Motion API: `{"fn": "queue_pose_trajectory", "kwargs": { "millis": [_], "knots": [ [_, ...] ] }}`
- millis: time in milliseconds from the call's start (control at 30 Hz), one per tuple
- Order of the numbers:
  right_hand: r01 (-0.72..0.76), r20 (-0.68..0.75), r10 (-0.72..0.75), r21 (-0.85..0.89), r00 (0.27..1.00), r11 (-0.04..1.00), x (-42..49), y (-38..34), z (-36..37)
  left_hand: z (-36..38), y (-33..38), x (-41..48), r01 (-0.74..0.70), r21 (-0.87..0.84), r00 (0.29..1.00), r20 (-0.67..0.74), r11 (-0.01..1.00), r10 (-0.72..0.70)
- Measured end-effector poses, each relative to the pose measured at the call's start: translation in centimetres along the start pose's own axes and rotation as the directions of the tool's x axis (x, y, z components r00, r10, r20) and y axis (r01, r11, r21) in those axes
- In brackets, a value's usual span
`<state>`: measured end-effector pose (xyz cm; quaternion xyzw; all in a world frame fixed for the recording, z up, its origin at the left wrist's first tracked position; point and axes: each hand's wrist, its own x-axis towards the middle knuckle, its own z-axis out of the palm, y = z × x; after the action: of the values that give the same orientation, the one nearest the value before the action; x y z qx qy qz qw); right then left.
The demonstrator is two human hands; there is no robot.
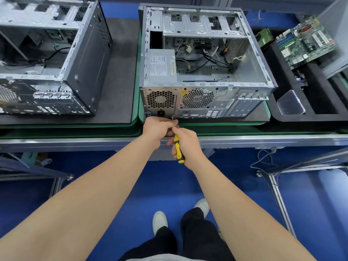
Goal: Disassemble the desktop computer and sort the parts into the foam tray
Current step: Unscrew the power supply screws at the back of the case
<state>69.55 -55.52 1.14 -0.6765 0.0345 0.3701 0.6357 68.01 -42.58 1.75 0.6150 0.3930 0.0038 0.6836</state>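
Right hand (186, 146) fingers clench yellow screwdriver (178, 149); left hand (160, 127) fingers pinch its shaft at case (207, 102) rear; power-supply label (157, 65) unreadable.

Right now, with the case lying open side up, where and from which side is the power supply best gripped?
Probably from above, through the open side of the case. The power supply lies labelled face up in the near left corner, two sides against the walls, so grip its far and right edges, beside the cables.
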Motion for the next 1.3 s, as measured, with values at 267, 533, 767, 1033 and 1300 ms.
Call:
{"fn": "queue_pose_trajectory", "kwargs": {
  "millis": [267,533,767,1033,1300],
  "knots": [
    [-0.43,0.475,0.134,0.598,0.87,0.676,-0.8,0.8,0.2,-0.7,0.2,-0.1,0.037,-0.074,0.994,0.105,0.997,-0.029],
    [-0.348,0.296,0.225,0.476,0.928,0.808,-0.6,0.1,0.9,-0.7,0.3,-0.2,0.058,-0.052,0.994,0.094,0.997,-0.053],
    [0.003,-0.12,-0.049,-0.35,0.992,0.937,-0.4,0.2,2.2,-0.2,0.1,-0.3,0.055,-0.077,0.996,0.068,0.996,-0.049],
    [0.058,-0.123,-0.367,-0.894,0.922,0.444,0.3,1.2,2.4,0.3,-0.1,0.0,0.089,-0.066,0.996,0.013,0.994,-0.088],
    [0.138,-0.083,-0.277,-0.711,0.957,0.689,0.2,0.6,1.8,0.1,0.0,0.1,0.048,-0.065,0.999,0.025,0.997,-0.046]
  ]
}}
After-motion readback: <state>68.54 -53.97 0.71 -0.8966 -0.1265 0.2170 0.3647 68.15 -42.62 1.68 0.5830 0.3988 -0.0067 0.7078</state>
